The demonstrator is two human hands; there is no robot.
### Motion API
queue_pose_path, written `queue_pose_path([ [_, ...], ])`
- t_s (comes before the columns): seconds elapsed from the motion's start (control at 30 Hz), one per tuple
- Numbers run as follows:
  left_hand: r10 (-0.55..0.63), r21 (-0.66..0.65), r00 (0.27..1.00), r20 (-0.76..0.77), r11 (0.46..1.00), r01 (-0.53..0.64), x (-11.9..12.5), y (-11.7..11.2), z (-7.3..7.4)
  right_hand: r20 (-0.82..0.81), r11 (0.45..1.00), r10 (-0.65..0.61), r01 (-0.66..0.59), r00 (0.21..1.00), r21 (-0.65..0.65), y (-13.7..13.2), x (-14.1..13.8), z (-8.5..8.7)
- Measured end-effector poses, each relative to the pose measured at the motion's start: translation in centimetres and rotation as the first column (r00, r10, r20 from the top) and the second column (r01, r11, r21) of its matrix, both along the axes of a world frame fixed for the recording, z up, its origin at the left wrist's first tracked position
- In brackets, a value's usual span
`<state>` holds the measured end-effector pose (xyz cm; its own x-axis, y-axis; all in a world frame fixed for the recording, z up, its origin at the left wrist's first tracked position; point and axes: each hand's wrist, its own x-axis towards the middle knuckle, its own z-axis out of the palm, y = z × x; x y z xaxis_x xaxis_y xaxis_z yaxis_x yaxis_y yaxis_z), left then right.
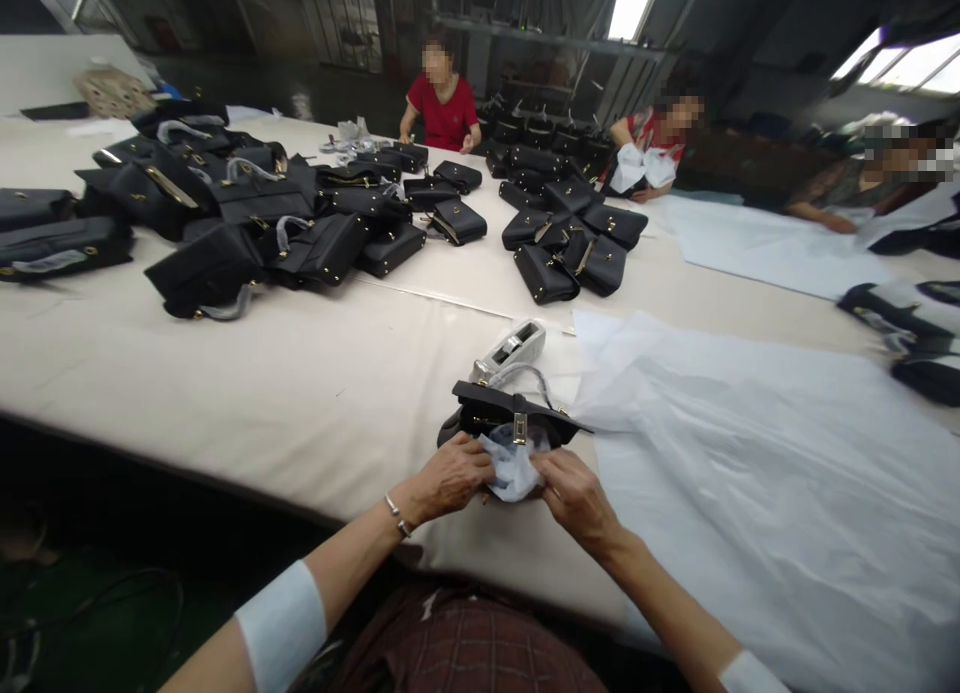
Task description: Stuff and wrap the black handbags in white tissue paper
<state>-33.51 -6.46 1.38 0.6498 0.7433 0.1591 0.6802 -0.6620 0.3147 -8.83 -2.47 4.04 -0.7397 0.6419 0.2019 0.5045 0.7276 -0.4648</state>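
Tissue (514, 478), white and crumpled, is pinched by both hands, left hand (451, 476) and right hand (577, 491), at a black handbag (487, 397) near the table's (337, 373) edge; any lettering on its gold clasp (520, 429) is too small to read. Just behind sits a grey slotted holder (489, 363), farther off heaped black bags (326, 248), then a person in red (444, 113).

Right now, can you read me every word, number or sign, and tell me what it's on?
There are none I can read.
Clasp on the nearest black bag: no lettering I can make out.
Grey tool behind it: none I can make out.
Red shirt: maybe a tiny mark, too small to read.
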Motion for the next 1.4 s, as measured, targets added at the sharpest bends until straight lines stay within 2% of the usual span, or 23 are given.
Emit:
queue_pose_path([
  [0.07,-0.006,0.0,1.0,-0.023,1.0,0.006,0.0,-0.2,-0.1,0.159,1.0,0.007,-0.006,0.987,-0.007,1.0,-2.0,0.8],
  [0.17,0.047,0.044,0.996,-0.077,0.998,-0.044,0.1,-0.5,0.0,0.407,0.996,0.015,0.022,0.913,-0.085,1.9,-3.1,2.3],
  [0.27,0.161,0.081,0.981,-0.108,0.985,-0.153,0.4,-0.5,0.2,0.549,0.986,-0.037,0.12,0.835,-0.116,2.4,-3.1,2.9],
  [0.33,0.191,0.093,0.975,-0.117,0.979,-0.181,0.5,-0.3,0.5,0.598,0.971,-0.069,0.191,0.799,-0.142,3.0,-3.1,2.8],
  [0.43,0.19,0.136,0.976,-0.103,0.975,-0.175,0.5,-0.3,1.0,0.572,0.947,-0.059,0.227,0.818,-0.227,4.4,-2.9,2.9],
  [0.53,0.183,0.182,0.981,-0.058,0.969,-0.169,0.9,-0.5,1.1,0.414,0.93,-0.031,0.178,0.91,-0.322,4.9,-2.0,3.7],
  [0.6,0.167,0.163,0.985,-0.034,0.974,-0.16,1.5,-0.5,1.0,0.235,0.951,-0.092,0.156,0.968,-0.267,4.1,-1.2,4.4],
  [0.67,0.171,0.114,0.985,-0.022,0.979,-0.168,1.9,-0.4,0.9,0.117,0.984,-0.091,0.107,0.989,-0.141,2.5,-1.0,4.7],
  [0.73,0.172,0.073,0.985,-0.02,0.983,-0.17,1.8,-0.1,0.9,0.184,0.999,0.001,0.006,0.983,-0.034,0.6,-1.4,4.1],
  [0.8,0.125,0.072,0.992,-0.021,0.99,-0.123,1.1,0.1,1.0,0.31,0.999,0.037,-0.042,0.95,0.008,-1.1,-2.2,2.8],
  [0.9,0.048,0.141,0.999,-0.024,0.989,-0.044,-0.4,0.3,0.8,0.404,0.995,-0.074,0.042,0.912,0.088,-2.0,-3.1,0.7],
  [1.0,0.083,0.212,0.996,-0.041,0.975,-0.072,-1.2,0.8,0.2,0.431,0.983,-0.147,0.085,0.89,0.161,-1.2,-3.1,-0.4],
  [1.07,0.123,0.235,0.99,-0.063,0.966,-0.105,-1.1,1.3,0.0,0.435,0.981,-0.145,0.073,0.888,0.179,-0.1,-2.5,-0.6],
  [1.17,0.144,0.233,0.986,-0.083,0.965,-0.121,-0.7,1.7,0.6,0.42,0.989,-0.111,0.057,0.901,0.14,1.2,-1.6,-0.4],
  [1.23,0.171,0.178,0.983,-0.073,0.972,-0.156,-0.6,1.7,1.1,0.376,0.995,-0.099,0.079,0.921,0.067,1.3,-1.3,-0.5],
  [1.3,0.249,0.032,0.966,-0.074,0.968,-0.247,-0.2,1.4,1.4,0.336,0.99,-0.124,0.14,0.934,-0.022,0.7,-1.3,-1.1],
  [1.4,0.387,-0.227,0.91,-0.151,0.882,-0.413,0.9,1.4,0.6,0.362,0.946,-0.22,0.288,0.906,-0.146,-0.9,-1.5,-3.0],
])
